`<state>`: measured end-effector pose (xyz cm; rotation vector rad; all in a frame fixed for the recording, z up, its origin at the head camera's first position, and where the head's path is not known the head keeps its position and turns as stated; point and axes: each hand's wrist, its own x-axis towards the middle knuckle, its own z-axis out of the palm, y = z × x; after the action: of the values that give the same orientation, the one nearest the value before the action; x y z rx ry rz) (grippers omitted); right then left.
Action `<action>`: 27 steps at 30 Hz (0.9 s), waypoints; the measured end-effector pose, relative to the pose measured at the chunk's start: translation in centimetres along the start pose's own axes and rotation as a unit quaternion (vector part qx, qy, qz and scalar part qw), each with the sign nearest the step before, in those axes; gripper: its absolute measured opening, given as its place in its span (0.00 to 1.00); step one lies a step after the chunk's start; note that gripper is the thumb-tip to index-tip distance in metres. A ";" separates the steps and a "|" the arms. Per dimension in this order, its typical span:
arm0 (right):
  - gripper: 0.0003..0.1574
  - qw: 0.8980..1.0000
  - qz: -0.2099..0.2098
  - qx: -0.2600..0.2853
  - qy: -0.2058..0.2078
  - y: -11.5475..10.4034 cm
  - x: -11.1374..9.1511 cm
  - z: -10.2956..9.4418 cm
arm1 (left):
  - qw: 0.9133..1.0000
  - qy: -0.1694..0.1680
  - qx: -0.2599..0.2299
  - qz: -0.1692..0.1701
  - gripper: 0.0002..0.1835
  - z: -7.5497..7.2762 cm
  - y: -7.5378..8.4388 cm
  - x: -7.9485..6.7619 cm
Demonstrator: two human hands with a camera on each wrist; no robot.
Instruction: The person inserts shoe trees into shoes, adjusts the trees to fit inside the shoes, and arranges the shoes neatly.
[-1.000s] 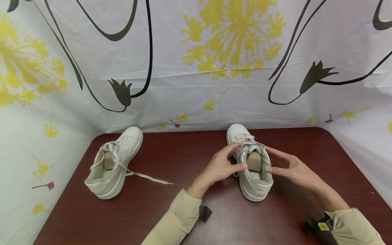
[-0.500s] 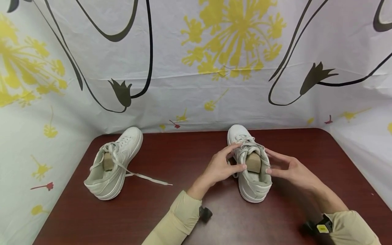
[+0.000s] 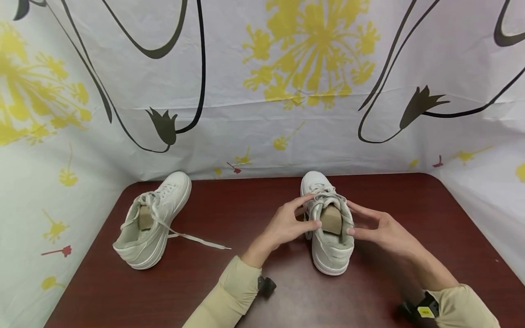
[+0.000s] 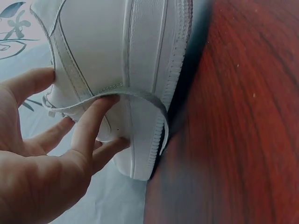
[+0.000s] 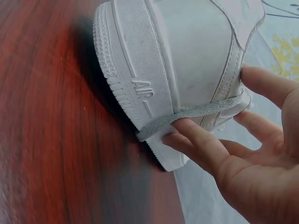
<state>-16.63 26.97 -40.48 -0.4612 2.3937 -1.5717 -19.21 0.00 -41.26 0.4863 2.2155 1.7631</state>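
Observation:
A white sneaker [image 3: 332, 255] stands on the right half of the table, toe pointing to the back wall. At its left side my left hand [image 3: 283, 225] holds it, thumb on the collar edge and fingers along the upper. My right hand [image 3: 387, 232] grips the opposite side in much the same way. A brown block-like piece [image 3: 331, 219] sits inside the shoe opening. Loose lace [image 4: 140, 94] hangs down the left side in the left wrist view; another lace end [image 5: 201, 111] drapes over the fingers in the right wrist view.
On the left stands a second white sneaker [image 3: 157, 223], also with a brown piece inside. Its long lace [image 3: 201, 241] trails rightward over the dark red table [image 3: 229, 205]. A patterned cloth [image 3: 229, 82] rises behind and beside the table.
Both hands have shifted the right-hand sneaker slightly left and nearer, and its heel has swung a little left. The left-hand sneaker stays in place.

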 end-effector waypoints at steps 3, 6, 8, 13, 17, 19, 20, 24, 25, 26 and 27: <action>0.45 1.000 0.007 -0.008 0.005 -0.2 0.0 0.3 | 1.000 -0.003 0.004 0.002 0.36 -0.4 0.0 -0.1; 0.45 1.000 0.008 -0.007 0.012 -0.5 0.0 0.7 | 1.000 -0.006 0.004 0.009 0.36 -0.8 0.2 -0.3; 0.45 1.000 0.010 -0.007 0.018 -0.7 0.1 1.0 | 1.000 -0.006 0.004 0.012 0.36 -1.1 0.3 -0.4; 0.46 0.999 0.017 0.032 0.014 -1.2 0.4 2.1 | 1.000 -0.002 0.006 0.010 0.36 -2.0 0.6 -1.0; 0.47 0.997 0.018 0.080 0.003 -1.7 0.9 3.0 | 1.000 -0.003 0.014 0.009 0.36 -3.0 0.8 -1.5; 0.47 0.996 0.017 0.086 0.003 -2.0 1.1 3.4 | 1.000 -0.001 0.018 0.009 0.36 -3.6 0.9 -1.7; 0.47 0.996 0.018 0.086 0.005 -2.2 1.2 3.6 | 1.000 0.001 0.019 0.009 0.36 -3.8 1.0 -1.9; 0.46 0.998 0.022 0.057 0.013 -2.9 1.6 4.3 | 1.000 0.007 0.019 0.005 0.37 -4.7 1.1 -2.4; 0.46 0.998 0.024 0.056 0.011 -3.1 1.7 4.5 | 1.000 0.007 0.017 0.005 0.37 -4.9 1.1 -2.5; 0.46 0.998 0.024 0.049 0.010 -3.2 1.8 4.6 | 1.000 0.008 0.014 0.005 0.36 -5.0 1.1 -2.6; 0.46 0.999 0.025 0.037 0.011 -3.4 1.9 4.8 | 1.000 0.008 0.010 0.007 0.36 -5.2 1.1 -2.8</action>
<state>-16.20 20.95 -39.29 -0.3685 2.3343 -1.6464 -18.71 -5.58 -38.99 0.4940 2.2472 1.7593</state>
